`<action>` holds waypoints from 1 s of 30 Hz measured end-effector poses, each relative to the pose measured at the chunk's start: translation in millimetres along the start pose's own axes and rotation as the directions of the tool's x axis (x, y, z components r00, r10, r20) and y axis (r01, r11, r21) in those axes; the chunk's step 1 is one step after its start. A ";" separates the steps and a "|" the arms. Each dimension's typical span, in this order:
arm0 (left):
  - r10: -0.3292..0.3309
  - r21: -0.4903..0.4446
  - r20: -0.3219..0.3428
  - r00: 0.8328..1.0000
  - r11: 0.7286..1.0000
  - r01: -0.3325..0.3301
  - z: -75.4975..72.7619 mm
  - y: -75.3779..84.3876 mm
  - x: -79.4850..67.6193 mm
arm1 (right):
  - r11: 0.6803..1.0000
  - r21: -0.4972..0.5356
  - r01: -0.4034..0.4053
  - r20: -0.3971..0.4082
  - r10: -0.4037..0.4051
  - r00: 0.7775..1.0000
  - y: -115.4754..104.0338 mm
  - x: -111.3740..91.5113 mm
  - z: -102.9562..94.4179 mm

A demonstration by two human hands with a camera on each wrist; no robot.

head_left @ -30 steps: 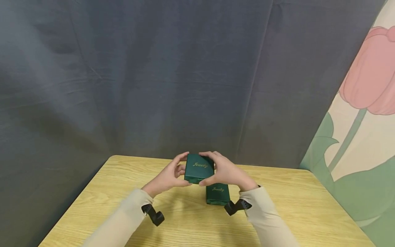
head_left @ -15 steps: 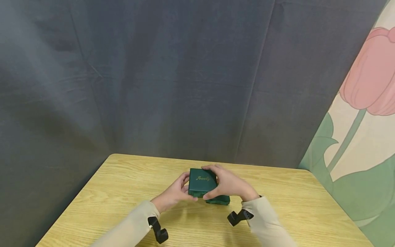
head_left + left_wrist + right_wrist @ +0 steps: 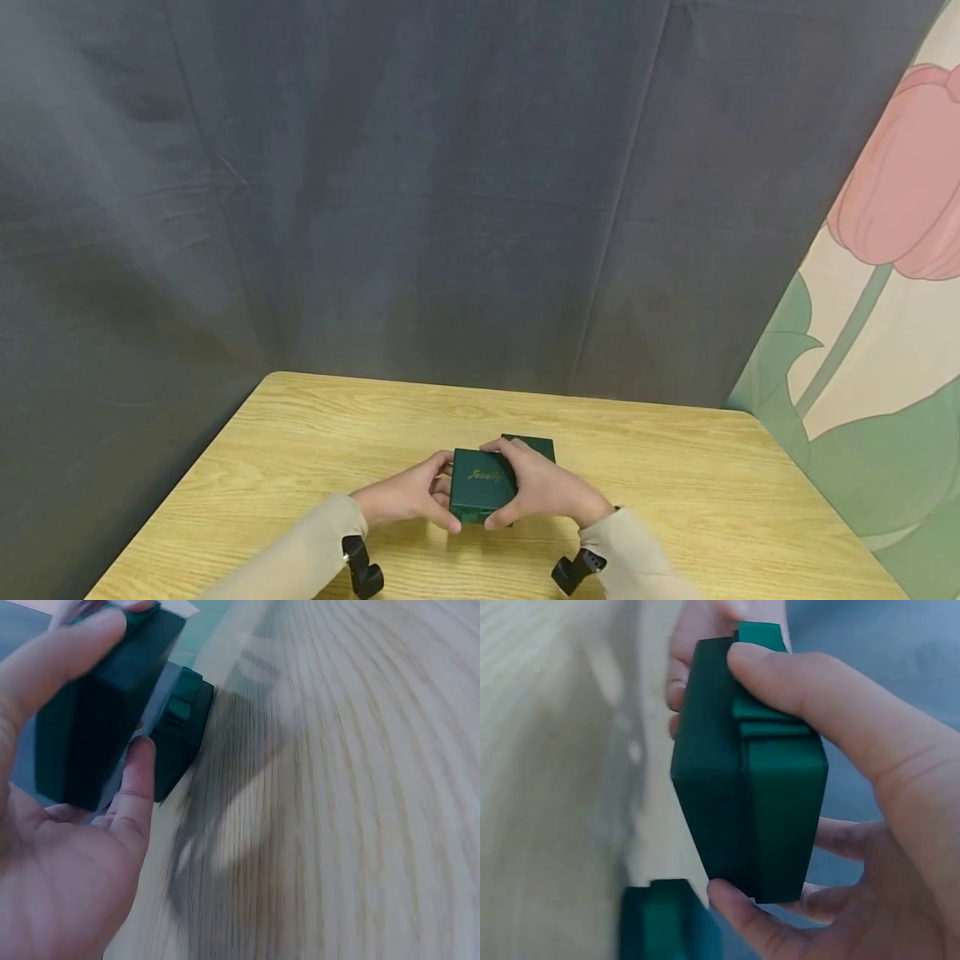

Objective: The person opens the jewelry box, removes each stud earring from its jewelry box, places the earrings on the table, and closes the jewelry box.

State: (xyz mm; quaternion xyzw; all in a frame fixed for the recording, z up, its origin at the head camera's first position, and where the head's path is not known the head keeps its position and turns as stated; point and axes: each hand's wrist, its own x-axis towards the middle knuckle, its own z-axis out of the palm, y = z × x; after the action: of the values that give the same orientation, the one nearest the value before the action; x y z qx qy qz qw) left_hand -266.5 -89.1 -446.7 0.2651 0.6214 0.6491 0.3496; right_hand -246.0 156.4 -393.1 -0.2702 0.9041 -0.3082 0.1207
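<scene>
Both hands hold one dark green jewelry box [image 3: 482, 483] with gold "Jewelry" lettering on its lid. My left hand [image 3: 412, 495] grips its left side, thumb at the near corner. Around the right side are the thumb and fingers of my right hand [image 3: 546, 490]. In the right wrist view the box's green front tab [image 3: 769, 720] lies partly under the right thumb, and the lid is closed. A second green box [image 3: 537, 444] rests on the table just behind and to the right, mostly covered by the right hand and the held box. The held box shows above the tabletop in the left wrist view.
The wood-grain table [image 3: 315, 433] has its far edge against a dark grey curtain [image 3: 450, 208]. On the right hangs a panel with a pink tulip [image 3: 892, 183]. Black cameras are strapped to the left wrist [image 3: 362, 568] and right wrist [image 3: 577, 571].
Both hands have brought the held box down and nearer to the body. It passed across the second box, whose far edge now shows behind it.
</scene>
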 end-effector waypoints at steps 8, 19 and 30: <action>-0.041 0.174 0.035 0.999 0.984 0.035 -0.5 6.5 -7.8 | 0.999 -0.052 -0.008 0.010 0.009 1.000 -2.4 -6.3 14.8; -0.055 0.492 0.016 0.998 0.870 0.040 3.8 15.4 -11.4 | 0.995 -0.100 -0.032 0.016 0.034 0.999 -10.2 -17.9 23.2; -0.048 0.716 0.049 0.998 0.698 -0.001 8.9 8.5 -9.6 | 0.995 -0.097 -0.033 0.079 0.041 0.996 -5.5 -22.1 35.3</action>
State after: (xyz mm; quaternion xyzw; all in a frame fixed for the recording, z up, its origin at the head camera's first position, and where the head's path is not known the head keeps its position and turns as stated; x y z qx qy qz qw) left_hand -254.7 -91.0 -436.7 0.3926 0.8166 0.3434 0.2471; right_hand -212.0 147.8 -416.0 -0.2710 0.9171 -0.2509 0.1499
